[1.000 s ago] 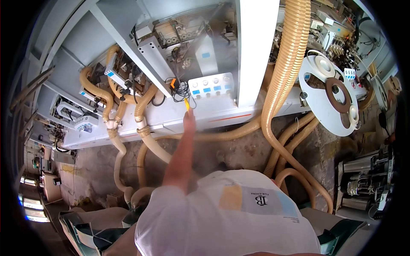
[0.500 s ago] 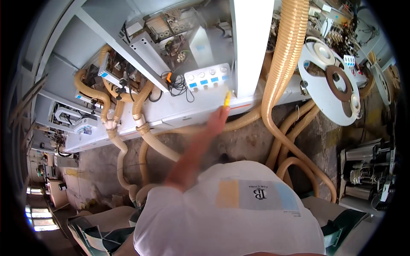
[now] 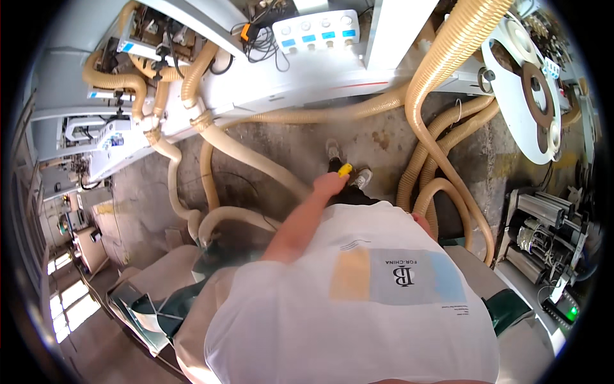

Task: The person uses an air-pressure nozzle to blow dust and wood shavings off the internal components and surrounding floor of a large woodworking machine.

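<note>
My left hand point(image 3: 329, 184) is closed around a small yellow tool point(image 3: 345, 170). Only one end of it pokes out past the fingers, so its exact kind is hidden. That hand hovers in front of my body, above my shoes point(image 3: 362, 178). A bit of my right hand point(image 3: 422, 224) peeks out beside the right edge of my white shirt point(image 3: 288, 320); its fingers cannot be made out.
A long white machine bed point(image 3: 307, 86) runs across ahead, carrying a pressure gauge panel point(image 3: 318, 32). Ribbed tan hoses point(image 3: 256, 157) cross the concrete floor on both sides. At right stand a white reel disc point(image 3: 511, 89) and a metal roller unit point(image 3: 543, 217). Beige-covered stacks point(image 3: 204, 301) lie close beside me.
My left hand has drawn back from the machine's front edge toward my body, still gripping the yellow tool. The view has tipped downward, showing both shoes. Part of my right hand now appears.
</note>
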`<state>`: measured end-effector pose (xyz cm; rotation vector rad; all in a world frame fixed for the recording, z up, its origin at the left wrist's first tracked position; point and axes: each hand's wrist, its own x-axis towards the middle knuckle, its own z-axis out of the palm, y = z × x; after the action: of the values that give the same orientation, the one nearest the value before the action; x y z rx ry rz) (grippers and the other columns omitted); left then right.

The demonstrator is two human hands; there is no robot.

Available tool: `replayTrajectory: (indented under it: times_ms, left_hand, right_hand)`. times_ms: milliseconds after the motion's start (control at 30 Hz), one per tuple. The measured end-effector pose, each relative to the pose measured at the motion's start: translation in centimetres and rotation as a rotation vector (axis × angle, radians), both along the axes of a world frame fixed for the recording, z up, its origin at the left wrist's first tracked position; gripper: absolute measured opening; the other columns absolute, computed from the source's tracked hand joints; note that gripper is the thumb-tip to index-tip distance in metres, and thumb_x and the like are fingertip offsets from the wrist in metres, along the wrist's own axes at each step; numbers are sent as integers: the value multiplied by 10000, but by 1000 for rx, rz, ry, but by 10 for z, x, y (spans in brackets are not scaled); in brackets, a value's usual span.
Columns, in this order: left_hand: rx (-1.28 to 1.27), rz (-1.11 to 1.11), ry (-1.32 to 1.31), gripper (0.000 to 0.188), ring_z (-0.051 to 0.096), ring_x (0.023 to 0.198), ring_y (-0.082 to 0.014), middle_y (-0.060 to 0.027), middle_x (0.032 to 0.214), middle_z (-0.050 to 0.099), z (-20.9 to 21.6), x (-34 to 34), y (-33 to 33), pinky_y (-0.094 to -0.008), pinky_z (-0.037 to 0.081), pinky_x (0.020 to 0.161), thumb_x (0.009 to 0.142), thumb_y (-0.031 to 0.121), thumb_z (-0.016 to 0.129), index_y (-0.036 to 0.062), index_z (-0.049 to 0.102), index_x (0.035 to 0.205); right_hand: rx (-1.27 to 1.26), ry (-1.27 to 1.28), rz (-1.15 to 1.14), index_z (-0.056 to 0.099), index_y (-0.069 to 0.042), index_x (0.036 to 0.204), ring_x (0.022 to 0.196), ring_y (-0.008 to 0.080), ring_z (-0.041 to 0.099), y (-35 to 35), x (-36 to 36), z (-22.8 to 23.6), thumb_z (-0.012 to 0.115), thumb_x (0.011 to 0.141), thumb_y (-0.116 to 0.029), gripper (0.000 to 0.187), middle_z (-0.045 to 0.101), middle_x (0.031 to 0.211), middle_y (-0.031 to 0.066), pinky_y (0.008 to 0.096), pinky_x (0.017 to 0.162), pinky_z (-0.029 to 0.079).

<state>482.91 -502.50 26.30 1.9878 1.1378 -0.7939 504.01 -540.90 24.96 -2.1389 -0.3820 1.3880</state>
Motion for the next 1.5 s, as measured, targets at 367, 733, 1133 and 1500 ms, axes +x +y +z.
replayTrajectory:
  times_ms: [367, 733, 1133, 1500]
  left_hand:
    - [123, 371, 134, 713, 615, 1180, -376, -194, 1231, 671, 114, -76, 43, -473, 483, 948, 961, 641, 385, 49, 636, 1270]
    - [-330, 503, 306, 721, 640, 1094, -404, -259, 1134, 679, 8, -244, -93, -458, 485, 922, 966, 621, 450, -46, 666, 1134]
    - [256, 1173, 232, 694, 627, 1140, -392, -226, 1234, 655, 48, -271, -3, -477, 473, 961, 970, 637, 421, 46, 617, 1275]
    - [285, 1285, -43, 694, 580, 1224, -387, -227, 1280, 631, 44, -301, 58, -472, 453, 1007, 982, 631, 381, 46, 602, 1283]
  right_hand:
    - [-7, -92, 93, 712, -60, 1092, 992, 282, 683, 37, 30, 12, 614, 933, -334, 331, 730, 1030, 142, 358, 872, 506]
    - [164, -111, 357, 695, -30, 1105, 911, 219, 661, 42, 31, -6, 627, 946, -287, 310, 716, 977, 122, 330, 815, 501]
    - [55, 34, 215, 708, -11, 1076, 841, 147, 637, 100, 39, 2, 655, 912, -250, 295, 720, 943, 80, 296, 757, 510]
    - [137, 51, 295, 721, -9, 1033, 782, 123, 614, 174, 18, -15, 637, 887, -247, 292, 687, 821, 26, 287, 726, 500]
